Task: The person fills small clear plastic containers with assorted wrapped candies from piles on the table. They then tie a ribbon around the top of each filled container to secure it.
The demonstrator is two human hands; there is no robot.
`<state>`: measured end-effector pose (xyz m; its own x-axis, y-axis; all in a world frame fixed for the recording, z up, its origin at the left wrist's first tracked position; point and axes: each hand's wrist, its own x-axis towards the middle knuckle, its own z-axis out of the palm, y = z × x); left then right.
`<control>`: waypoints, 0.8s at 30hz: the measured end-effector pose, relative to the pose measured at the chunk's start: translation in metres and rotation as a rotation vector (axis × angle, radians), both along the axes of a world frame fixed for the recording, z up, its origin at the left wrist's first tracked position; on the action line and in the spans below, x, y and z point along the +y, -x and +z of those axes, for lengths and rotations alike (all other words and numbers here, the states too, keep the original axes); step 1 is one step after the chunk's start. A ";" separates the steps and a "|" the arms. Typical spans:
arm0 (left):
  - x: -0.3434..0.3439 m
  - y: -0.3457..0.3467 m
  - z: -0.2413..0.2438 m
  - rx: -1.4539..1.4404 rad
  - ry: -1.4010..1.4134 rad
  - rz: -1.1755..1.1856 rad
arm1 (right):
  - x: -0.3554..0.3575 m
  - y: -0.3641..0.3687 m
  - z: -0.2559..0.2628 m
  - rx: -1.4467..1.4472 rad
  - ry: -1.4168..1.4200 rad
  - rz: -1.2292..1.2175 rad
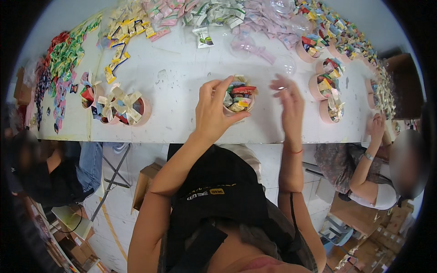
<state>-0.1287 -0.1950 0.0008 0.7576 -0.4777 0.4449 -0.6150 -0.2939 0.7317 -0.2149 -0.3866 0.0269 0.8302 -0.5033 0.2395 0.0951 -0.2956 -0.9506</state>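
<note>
My left hand [213,107] curls around a small round pink box [228,111] on the white table, thumb at its near side and fingers at its far side. Wrapped sweets [240,94] in red, yellow and pale green fill the box to its rim. To the right, my right hand [290,102] is blurred, raised over the table with its fingers pointing away from me. A bright glint shows at its fingertips; whether they hold clear plastic I cannot tell. Just beyond them is a clear plastic dome [286,64].
Bow-topped pink boxes [145,112] stand left; more filled boxes [315,87] stand right. Heaps of green-wrapped sweets [66,53], pink packets [263,29] and mixed sweets [344,32] line the far side. Seated people flank me, one with a hand [377,126] at the table's right end.
</note>
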 end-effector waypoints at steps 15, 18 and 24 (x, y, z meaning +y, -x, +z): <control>0.030 -0.029 -0.007 0.233 0.071 -0.261 | 0.053 -0.008 0.013 0.091 0.504 0.124; 0.038 -0.038 -0.009 0.393 0.039 -0.334 | 0.053 -0.014 0.013 0.119 0.608 0.130; 0.033 -0.021 -0.023 0.262 0.038 -0.305 | 0.061 -0.018 0.010 0.037 0.656 0.161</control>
<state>-0.1076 -0.1619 -0.0217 0.6734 -0.6853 0.2773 -0.4614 -0.0965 0.8819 -0.1965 -0.3259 0.0369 0.8963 -0.1323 0.4232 0.1574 -0.7973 -0.5827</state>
